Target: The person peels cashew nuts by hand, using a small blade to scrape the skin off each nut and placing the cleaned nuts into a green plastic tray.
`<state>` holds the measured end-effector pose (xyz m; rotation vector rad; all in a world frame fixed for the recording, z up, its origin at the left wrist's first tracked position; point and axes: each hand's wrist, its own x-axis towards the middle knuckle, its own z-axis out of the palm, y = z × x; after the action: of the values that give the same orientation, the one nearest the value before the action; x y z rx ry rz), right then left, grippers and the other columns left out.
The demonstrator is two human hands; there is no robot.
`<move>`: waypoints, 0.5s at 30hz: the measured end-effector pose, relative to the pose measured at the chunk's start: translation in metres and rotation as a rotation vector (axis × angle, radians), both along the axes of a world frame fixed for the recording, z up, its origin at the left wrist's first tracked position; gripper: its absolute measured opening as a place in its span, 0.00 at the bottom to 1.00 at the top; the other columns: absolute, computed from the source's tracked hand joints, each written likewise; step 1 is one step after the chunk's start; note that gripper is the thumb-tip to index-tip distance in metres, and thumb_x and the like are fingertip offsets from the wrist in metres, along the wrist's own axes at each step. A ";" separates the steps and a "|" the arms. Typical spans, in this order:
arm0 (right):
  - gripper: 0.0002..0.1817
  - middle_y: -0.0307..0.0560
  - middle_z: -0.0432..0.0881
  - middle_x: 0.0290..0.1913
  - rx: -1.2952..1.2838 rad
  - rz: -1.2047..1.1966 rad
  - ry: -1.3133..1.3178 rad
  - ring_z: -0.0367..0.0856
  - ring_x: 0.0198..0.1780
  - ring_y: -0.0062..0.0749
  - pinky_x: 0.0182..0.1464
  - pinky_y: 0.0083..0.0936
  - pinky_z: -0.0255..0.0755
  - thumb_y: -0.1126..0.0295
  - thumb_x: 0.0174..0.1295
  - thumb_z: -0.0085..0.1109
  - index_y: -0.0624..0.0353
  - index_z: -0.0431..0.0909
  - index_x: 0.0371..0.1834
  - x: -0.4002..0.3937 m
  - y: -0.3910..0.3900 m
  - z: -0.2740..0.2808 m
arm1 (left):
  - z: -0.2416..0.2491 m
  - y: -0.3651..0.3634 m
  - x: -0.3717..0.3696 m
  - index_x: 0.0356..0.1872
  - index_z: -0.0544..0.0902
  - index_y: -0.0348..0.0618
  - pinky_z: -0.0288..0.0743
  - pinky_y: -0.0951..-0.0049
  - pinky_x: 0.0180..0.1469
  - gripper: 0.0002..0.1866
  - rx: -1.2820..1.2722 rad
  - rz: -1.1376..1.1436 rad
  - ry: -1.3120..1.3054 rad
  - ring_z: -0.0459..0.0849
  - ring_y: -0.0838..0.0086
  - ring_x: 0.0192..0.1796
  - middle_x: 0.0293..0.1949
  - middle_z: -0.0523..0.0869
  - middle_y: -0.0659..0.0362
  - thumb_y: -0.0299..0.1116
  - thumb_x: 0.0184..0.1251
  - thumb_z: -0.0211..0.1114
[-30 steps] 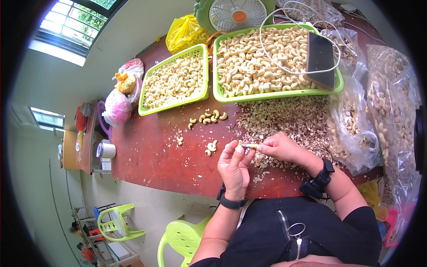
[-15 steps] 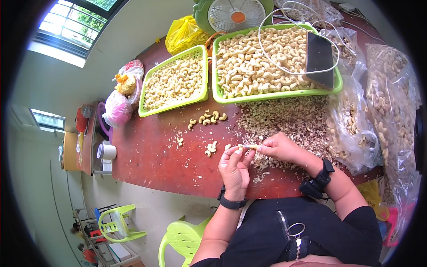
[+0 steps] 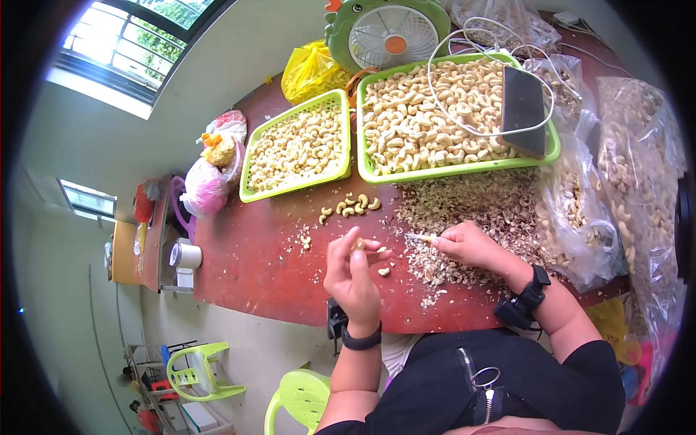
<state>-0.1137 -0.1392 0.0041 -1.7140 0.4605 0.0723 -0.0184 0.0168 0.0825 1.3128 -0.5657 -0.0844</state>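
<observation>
Pinching a pale, curved cashew kernel [image 3: 357, 244] between thumb and fingertips, your left hand [image 3: 353, 274] was raised above the middle of the red-brown wooden table [image 3: 246, 268], fingers curled shut around the nut and nothing else. Your right hand [image 3: 467, 245] was closed on a thin, light-coloured peeling tool [image 3: 419, 236], its tip pointing left toward the kernel but clear of it, the two hands apart. Under that hand lay a wide heap of brown skins and broken peel [image 3: 478, 206], running toward the table's right side, where clear plastic bags of unpeeled nuts [image 3: 631, 174] were piled at the edge.

A small cluster of loose peeled kernels [image 3: 350, 206] sat near the table's centre, just in front of two lime-green plastic baskets: the smaller one [image 3: 299, 145] toward the far left, the larger one [image 3: 449, 116] toward the far right, both full of cashews. A dark smartphone [image 3: 522, 101] with a white cable rested on the larger basket's nuts.

To do this step well, you would have wanted a light grip, since a kernel like this probably snaps under pressure. Turning the nut so any leftover skin faced the tool, and scraping along the curve rather than across it, seemed the safer way. Working over the peel heap would have kept scraps off the clean kernels.
</observation>
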 end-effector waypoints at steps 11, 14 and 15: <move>0.20 0.36 0.66 0.10 0.017 -0.034 0.047 0.60 0.13 0.17 0.16 0.21 0.57 0.56 0.56 0.51 0.62 0.73 0.16 -0.001 -0.005 0.014 | -0.039 0.026 0.040 0.27 0.79 0.36 0.63 0.84 0.20 0.07 0.677 -0.532 0.041 0.70 0.85 0.19 0.16 0.74 0.67 0.31 0.58 0.58; 0.20 0.35 0.66 0.09 0.033 -0.057 0.038 0.60 0.12 0.15 0.15 0.19 0.56 0.57 0.57 0.52 0.61 0.73 0.15 0.000 -0.009 0.007 | -0.021 0.030 0.055 0.30 0.80 0.37 0.66 0.85 0.21 0.07 0.919 -0.642 -0.099 0.73 0.84 0.20 0.18 0.77 0.67 0.30 0.56 0.59; 0.20 0.34 0.66 0.09 0.001 -0.060 0.010 0.60 0.12 0.15 0.15 0.18 0.56 0.57 0.57 0.52 0.61 0.73 0.15 0.000 -0.010 0.004 | -0.016 0.031 0.063 0.31 0.80 0.37 0.67 0.85 0.22 0.07 0.952 -0.645 -0.214 0.75 0.83 0.21 0.18 0.78 0.67 0.30 0.57 0.59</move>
<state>-0.1135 -0.1495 0.0080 -1.6988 0.5192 0.0381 0.0441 0.0482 0.0669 2.0116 -1.2038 -0.8351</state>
